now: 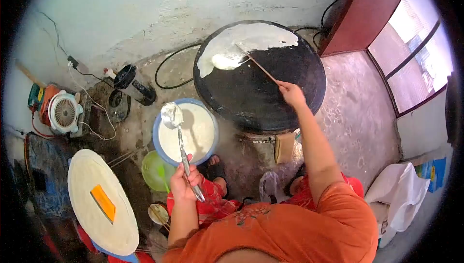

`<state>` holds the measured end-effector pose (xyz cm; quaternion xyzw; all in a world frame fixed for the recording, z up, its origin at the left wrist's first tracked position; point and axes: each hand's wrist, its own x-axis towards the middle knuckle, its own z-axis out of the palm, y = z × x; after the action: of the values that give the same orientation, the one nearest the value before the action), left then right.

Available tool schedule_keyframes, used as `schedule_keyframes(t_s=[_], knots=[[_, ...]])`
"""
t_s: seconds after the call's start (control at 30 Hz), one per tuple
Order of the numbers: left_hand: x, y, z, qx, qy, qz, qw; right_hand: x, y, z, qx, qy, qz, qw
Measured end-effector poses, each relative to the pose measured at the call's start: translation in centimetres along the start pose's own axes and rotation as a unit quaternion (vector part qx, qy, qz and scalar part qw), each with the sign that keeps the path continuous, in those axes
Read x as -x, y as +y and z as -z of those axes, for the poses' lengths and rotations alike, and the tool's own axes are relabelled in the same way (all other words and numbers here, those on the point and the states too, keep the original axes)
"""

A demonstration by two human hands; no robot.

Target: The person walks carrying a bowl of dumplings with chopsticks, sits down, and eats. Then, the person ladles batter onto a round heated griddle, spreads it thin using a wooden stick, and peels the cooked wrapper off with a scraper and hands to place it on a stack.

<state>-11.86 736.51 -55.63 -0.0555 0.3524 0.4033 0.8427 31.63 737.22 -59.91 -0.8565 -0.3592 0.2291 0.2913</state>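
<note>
My left hand (185, 180) is closed around the handle of a metal ladle (181, 142). The ladle's batter-coated bowl hangs over a blue-rimmed basin (215, 137) of white batter (193, 135). In my right hand (292, 94) is the thin wooden handle of a batter spreader (263, 70), reaching over a large round black griddle (270, 99). Its far end touches the batter layer. That white layer (251, 35) covers the griddle's far and left part with a ragged edge, and a thicker wet pool (226, 61) lies beside the spreader's tip.
A light green bowl (153, 169) stands beside the basin. At left are a round pale board (96, 181) bearing an orange scraper (104, 204), a small fan (64, 113) and a black cylinder (135, 84). White sacks (398, 193) lie at right. A black cable (162, 72) runs behind the griddle.
</note>
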Motion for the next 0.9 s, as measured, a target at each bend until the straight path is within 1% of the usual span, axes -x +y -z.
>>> schedule_keyframes(t_s=[0.07,0.1,0.13,0.2,0.23,0.27,0.33,0.37,0.4,0.47,0.53,0.57,0.6,0.67,0.73,0.77,0.8,0.87,0.9], knots=[[0.0,0.0,-0.1,-0.007,-0.006,0.004,1.0,-0.7,0.7,-4.3,-0.042,-0.026,0.119,0.992],[0.0,-0.1,0.1,-0.003,-0.011,0.003,1.0,1.0,-1.9,-4.0,0.008,-0.041,0.107,0.993],[0.1,0.0,0.2,-0.002,-0.01,0.003,1.0,1.7,-2.5,-3.0,0.009,-0.043,0.106,0.993],[0.3,0.1,0.6,-0.005,-0.026,0.009,1.0,2.3,-2.3,-1.1,0.01,-0.123,0.09,0.988],[0.4,0.1,1.1,-0.009,-0.029,0.008,0.999,2.7,-1.5,-0.6,-0.051,-0.108,0.106,0.987],[0.5,0.2,1.4,-0.007,-0.028,0.008,1.0,2.9,-1.1,-0.3,-0.028,-0.083,0.053,0.995],[0.4,0.5,1.4,-0.025,-0.021,0.0,0.999,3.0,-1.4,-2.7,-0.011,-0.04,0.035,0.999],[0.3,0.6,1.4,-0.021,-0.023,0.003,0.999,2.9,-1.6,-4.1,-0.018,-0.079,0.057,0.995],[0.4,0.6,1.4,-0.019,-0.023,0.003,1.0,3.4,-2.2,-5.3,0.002,-0.062,0.104,0.993],[0.7,0.6,1.5,0.004,-0.043,0.013,0.999,4.5,-2.2,-4.5,0.058,-0.066,0.108,0.99],[1.0,0.7,1.9,0.008,-0.038,0.014,0.999,7.2,-3.9,-1.4,0.114,-0.091,0.057,0.988],[1.1,0.8,2.2,0.007,-0.034,0.014,0.999,7.7,-2.6,-0.8,0.098,-0.067,0.086,0.989],[1.2,1.0,2.5,0.007,-0.03,0.013,0.999,8.4,-2.1,-0.3,0.093,-0.042,0.068,0.992],[1.2,1.5,3.0,0.005,-0.035,0.016,0.999,9.2,-1.9,-1.3,0.07,0.022,-0.009,0.997],[1.2,1.9,3.7,0.002,-0.041,0.019,0.999,6.9,3.1,-5.7,-0.075,0.009,0.07,0.995],[1.2,2.1,4.2,0.009,-0.051,0.026,0.998,7.7,3.0,-6.6,-0.026,-0.011,0.102,0.994],[1.2,2.2,4.6,0.015,-0.061,0.033,0.998,8.9,2.6,-7.4,-0.054,-0.061,0.07,0.994],[1.6,2.7,5.0,0.017,-0.059,0.033,0.998,12.9,0.4,-7.2,-0.036,-0.052,0.121,0.991],[1.5,3.0,5.4,0.02,-0.071,0.038,0.997,14.9,-0.2,-6.8,-0.017,-0.062,0.08,0.995]])
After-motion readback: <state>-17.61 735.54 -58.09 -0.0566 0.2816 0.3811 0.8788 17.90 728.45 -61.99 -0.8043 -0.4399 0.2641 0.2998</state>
